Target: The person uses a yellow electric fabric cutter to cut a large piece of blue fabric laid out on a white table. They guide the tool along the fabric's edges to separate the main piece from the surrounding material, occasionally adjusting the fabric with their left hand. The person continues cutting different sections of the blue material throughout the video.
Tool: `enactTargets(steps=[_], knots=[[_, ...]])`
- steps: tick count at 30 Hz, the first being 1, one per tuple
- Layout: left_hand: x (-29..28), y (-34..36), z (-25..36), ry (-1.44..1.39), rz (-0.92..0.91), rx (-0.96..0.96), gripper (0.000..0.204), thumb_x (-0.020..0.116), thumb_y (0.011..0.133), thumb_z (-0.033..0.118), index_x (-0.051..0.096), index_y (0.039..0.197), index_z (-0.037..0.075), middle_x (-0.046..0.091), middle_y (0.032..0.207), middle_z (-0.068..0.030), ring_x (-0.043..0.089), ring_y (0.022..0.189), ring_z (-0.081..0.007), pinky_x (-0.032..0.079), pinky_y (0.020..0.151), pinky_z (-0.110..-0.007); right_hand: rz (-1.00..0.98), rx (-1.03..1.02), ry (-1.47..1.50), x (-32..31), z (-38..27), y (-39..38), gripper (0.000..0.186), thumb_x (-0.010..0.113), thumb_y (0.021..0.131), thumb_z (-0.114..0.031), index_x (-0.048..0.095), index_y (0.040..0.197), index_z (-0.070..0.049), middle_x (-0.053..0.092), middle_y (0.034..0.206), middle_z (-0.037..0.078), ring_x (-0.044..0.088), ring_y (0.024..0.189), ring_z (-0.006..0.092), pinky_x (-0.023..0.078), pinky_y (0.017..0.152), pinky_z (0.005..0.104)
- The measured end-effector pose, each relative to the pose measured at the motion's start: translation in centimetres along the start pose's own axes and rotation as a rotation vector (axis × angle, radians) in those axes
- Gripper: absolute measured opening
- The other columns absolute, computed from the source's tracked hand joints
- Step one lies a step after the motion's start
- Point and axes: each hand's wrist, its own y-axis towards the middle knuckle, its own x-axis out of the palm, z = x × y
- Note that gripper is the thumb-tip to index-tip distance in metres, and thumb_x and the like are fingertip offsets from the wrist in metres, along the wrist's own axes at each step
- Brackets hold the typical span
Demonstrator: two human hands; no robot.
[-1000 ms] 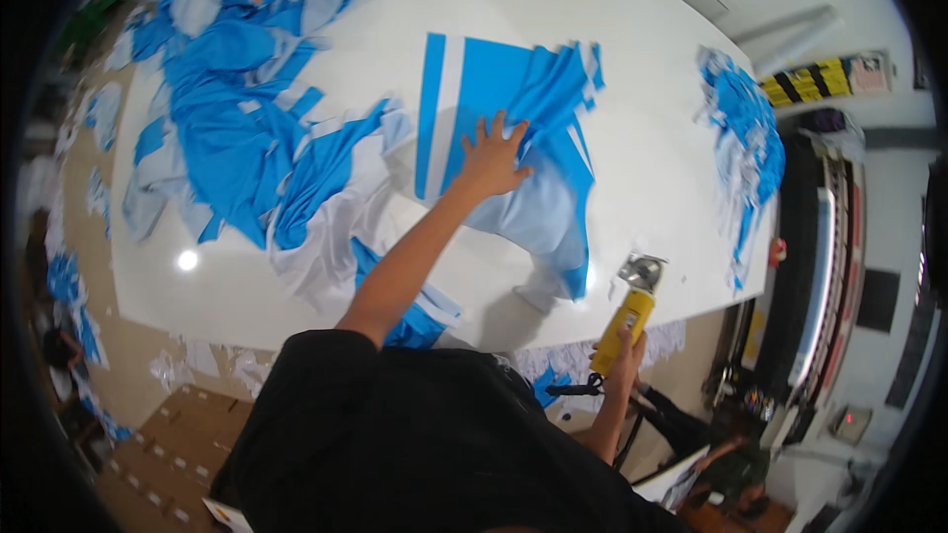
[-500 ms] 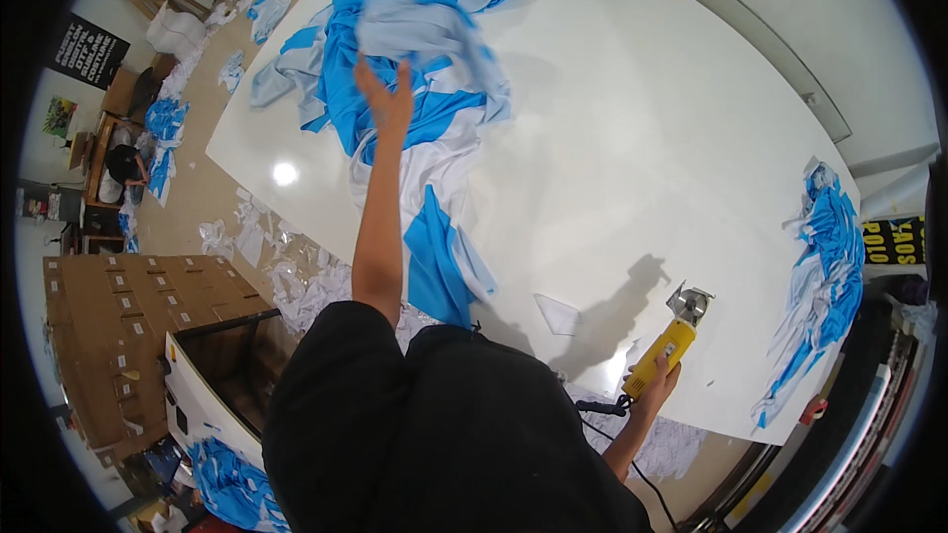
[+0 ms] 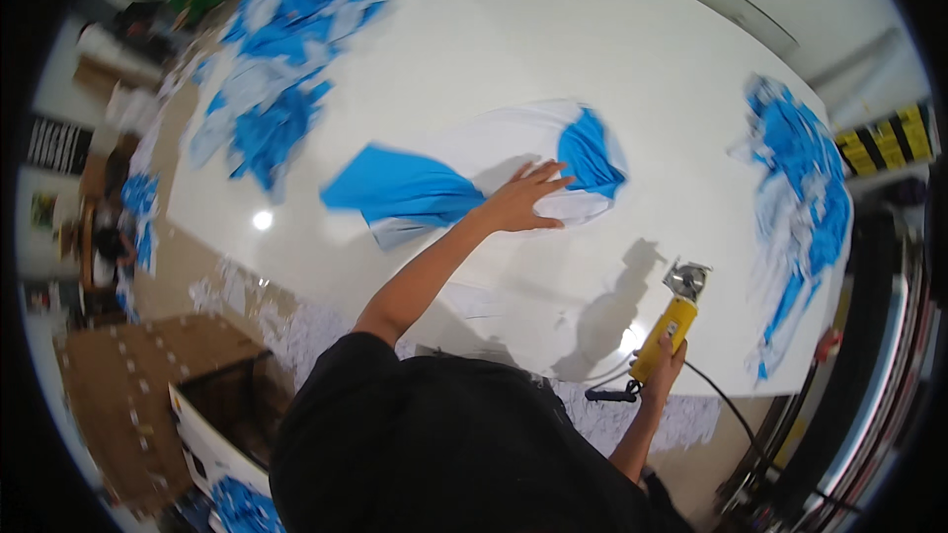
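Observation:
My left hand (image 3: 525, 199) lies over a blue and white fabric piece (image 3: 415, 183) in the middle of the table, its fingers spread and flat. The piece is crumpled, with a blue panel to the left and a gathered blue part beyond my fingertips. My right hand (image 3: 664, 367) is wrapped around the yellow body of an electric rotary fabric cutter (image 3: 665, 338), near the table's front edge. Its round metal blade head points away from me, apart from the fabric. A black cord runs from it to the lower right.
The white table (image 3: 474, 49) carries a pile of blue and white fabric (image 3: 296, 39) at the far left and another fabric heap (image 3: 805, 188) along the right edge. White scraps (image 3: 306, 336) lie below the front edge. Cardboard boxes (image 3: 118, 405) stand at the lower left.
The fabric piece has come away from the far-left pile to the table's middle. My left hand moved right and nearer with it. My right hand still holds the cutter.

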Motion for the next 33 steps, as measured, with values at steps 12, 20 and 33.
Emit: enactTargets(steps=[12,20,33], knots=[[7.3,22.3,-2.6,0.534,0.208,-0.195,0.096,0.047,0.089,0.086,0.042,0.161,0.023,0.025,0.172,-0.0126,0.019,0.158,-0.0414,0.005,0.115,-0.082,0.095,0.017,0.126,-3.3,-0.9,3.3,0.035,0.062,0.102,-0.027,0.047,0.124,-0.004,0.06,0.093,0.011,0.067,0.064,0.0205,0.058,0.051,0.035],[-6.9,16.2,-15.8,0.44,0.167,-0.748,0.111,0.048,0.085,0.089,0.021,0.168,0.021,0.007,0.175,-0.0191,-0.003,0.16,-0.0467,-0.005,0.114,-0.082,0.069,0.035,0.054,-2.3,-0.2,4.3,0.038,0.063,0.101,-0.024,0.047,0.128,-0.002,0.062,0.096,0.011,0.067,0.066,0.0194,0.058,0.053,0.033],[-15.0,-8.2,-13.8,0.464,-0.19,-0.737,0.134,0.086,0.066,0.07,0.014,0.169,0.025,0.005,0.175,-0.0218,0.001,0.159,-0.0497,0.005,0.112,-0.083,-0.043,-0.091,-0.158,3.3,1.9,0.8,0.054,0.07,0.094,-0.02,0.048,0.135,0.007,0.07,0.102,0.019,0.07,0.08,0.0201,0.059,0.069,0.0344]])
